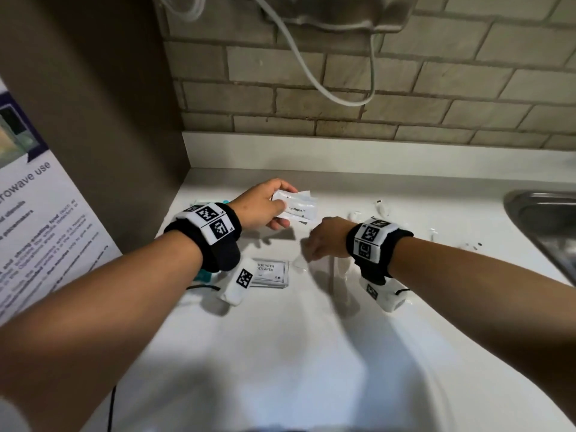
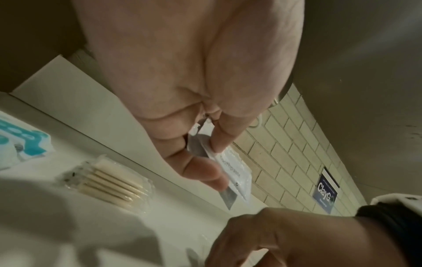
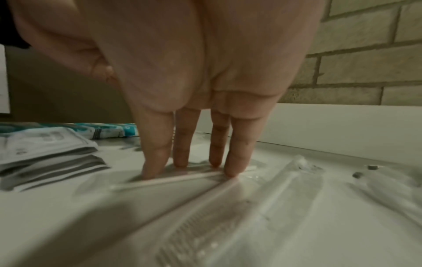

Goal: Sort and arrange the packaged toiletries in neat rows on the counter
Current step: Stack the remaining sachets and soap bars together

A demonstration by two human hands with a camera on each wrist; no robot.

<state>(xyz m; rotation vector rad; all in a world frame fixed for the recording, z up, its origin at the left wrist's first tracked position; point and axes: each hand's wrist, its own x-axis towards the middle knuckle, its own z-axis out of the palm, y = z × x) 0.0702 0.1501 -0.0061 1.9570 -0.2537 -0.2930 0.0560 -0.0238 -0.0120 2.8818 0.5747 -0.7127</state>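
Head | left hand [image 1: 260,204] fingers pinch "Toothpaste" sachets [image 1: 297,207] | right hand [image 1: 324,241] fingers spread

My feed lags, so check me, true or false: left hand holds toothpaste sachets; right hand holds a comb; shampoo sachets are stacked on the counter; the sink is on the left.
1. The left hand holds toothpaste sachets: true.
2. The right hand holds a comb: false, its straight fingers press on the counter.
3. Shampoo sachets lie stacked on the counter: true.
4. The sink is on the left: false, it is on the right.
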